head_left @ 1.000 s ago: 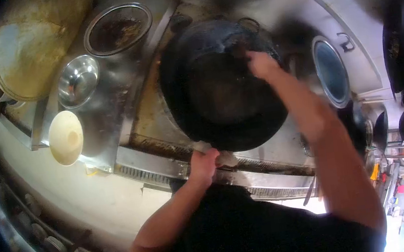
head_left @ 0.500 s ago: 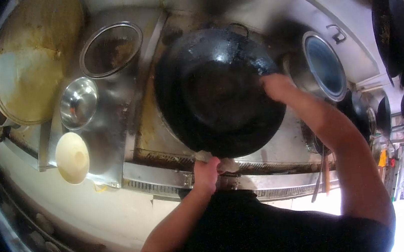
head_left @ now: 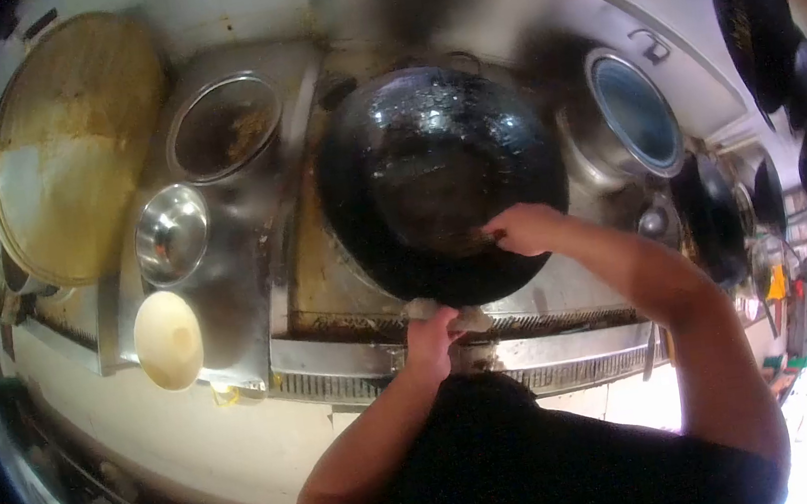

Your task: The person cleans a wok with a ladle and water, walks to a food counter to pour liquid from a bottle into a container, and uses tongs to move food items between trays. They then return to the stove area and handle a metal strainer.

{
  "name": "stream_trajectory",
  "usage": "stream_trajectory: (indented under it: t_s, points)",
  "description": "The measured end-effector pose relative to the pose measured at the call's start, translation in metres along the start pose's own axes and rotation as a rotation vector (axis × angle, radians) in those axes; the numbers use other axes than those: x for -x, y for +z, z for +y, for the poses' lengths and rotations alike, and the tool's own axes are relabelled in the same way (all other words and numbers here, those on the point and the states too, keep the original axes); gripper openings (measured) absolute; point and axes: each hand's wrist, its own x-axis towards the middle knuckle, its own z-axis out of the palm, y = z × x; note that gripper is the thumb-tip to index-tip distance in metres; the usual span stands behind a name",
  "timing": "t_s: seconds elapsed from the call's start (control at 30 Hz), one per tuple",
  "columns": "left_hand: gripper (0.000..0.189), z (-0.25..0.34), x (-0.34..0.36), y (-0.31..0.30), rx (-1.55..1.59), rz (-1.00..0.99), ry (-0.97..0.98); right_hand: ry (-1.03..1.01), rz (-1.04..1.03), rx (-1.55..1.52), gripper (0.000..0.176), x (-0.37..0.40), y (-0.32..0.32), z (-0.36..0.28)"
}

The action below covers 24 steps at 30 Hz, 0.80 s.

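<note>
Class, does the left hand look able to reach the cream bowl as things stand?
Probably yes: nothing seems to stand between the left hand and the cream bowl, though it would likely have to let go of the cloth at the wok.

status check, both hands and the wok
Left hand gripping greyish cloth at near rim of round black metal wok. Right hand inside, its hold unclear.
</note>
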Motion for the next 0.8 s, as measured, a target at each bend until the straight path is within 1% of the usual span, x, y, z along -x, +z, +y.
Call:
stream_trajectory:
  t_s: [0.03, 0.07, 0.13, 0.17, 0.23, 0.27, 0.3, 0.33, 0.37, 0.47, 0.53, 0.57, 0.63, 0.7, 0.77, 0.8]
  points:
    - [0.02, -0.002, -0.002, -0.003, 0.012, -0.023, -0.002, 0.048, 0.06, 0.076, 0.042, 0.015, 0.003, 0.007]
    - [0.02, -0.005, -0.005, -0.005, -0.012, -0.039, -0.015, 0.072, 0.069, 0.059, 0.042, 0.027, 0.007, 0.011]
    - [0.021, -0.008, -0.007, -0.001, -0.011, 0.028, 0.013, 0.233, 0.29, -0.097, 0.042, 0.053, 0.014, 0.016]
    - [0.021, -0.008, -0.006, 0.001, -0.04, 0.011, 0.002, 0.26, 0.303, -0.114, 0.042, 0.066, 0.017, 0.017]
    - [0.021, -0.009, -0.003, 0.005, -0.065, 0.114, 0.087, 0.298, 0.406, -0.164, 0.039, 0.088, 0.022, 0.017]
    - [0.021, -0.01, -0.001, 0.004, -0.084, 0.105, 0.086, 0.283, 0.435, -0.145, 0.035, 0.095, 0.027, 0.02]
    - [0.021, -0.011, -0.001, 0.003, -0.11, 0.101, 0.133, 0.295, 0.446, -0.158, 0.035, 0.104, 0.03, 0.013]
    - [0.021, -0.012, 0.001, 0.002, -0.132, 0.099, 0.181, 0.35, 0.47, -0.189, 0.034, 0.115, 0.03, 0.001]
    - [0.021, -0.013, 0.004, 0.0, -0.139, 0.098, 0.184, 0.397, 0.49, -0.217, 0.033, 0.122, 0.031, -0.005]
    - [0.021, -0.012, 0.017, -0.004, -0.21, 0.108, 0.26, 0.342, 0.496, -0.235, 0.033, 0.121, 0.045, 0.009]
    - [0.024, -0.012, 0.025, -0.008, -0.291, 0.054, 0.344, 0.295, 0.525, -0.233, 0.034, 0.114, 0.051, 0.02]
    - [0.024, -0.012, 0.028, -0.008, -0.294, 0.059, 0.354, 0.26, 0.545, -0.225, 0.034, 0.111, 0.051, 0.027]
    - [0.026, -0.013, 0.035, -0.006, -0.419, 0.044, 0.555, 0.267, 0.574, -0.241, 0.035, 0.102, 0.043, 0.042]
    - [0.028, -0.014, 0.049, 0.005, -0.467, 0.028, 0.592, 0.274, 0.599, -0.262, 0.036, 0.096, 0.026, 0.053]
    - [0.03, -0.017, 0.056, 0.012, -0.524, 0.012, 0.629, 0.376, 0.57, -0.284, 0.034, 0.098, -0.002, 0.06]
    - [0.031, -0.02, 0.058, 0.015, -0.566, -0.008, 0.681, 0.369, 0.573, -0.296, 0.034, 0.095, -0.007, 0.072]
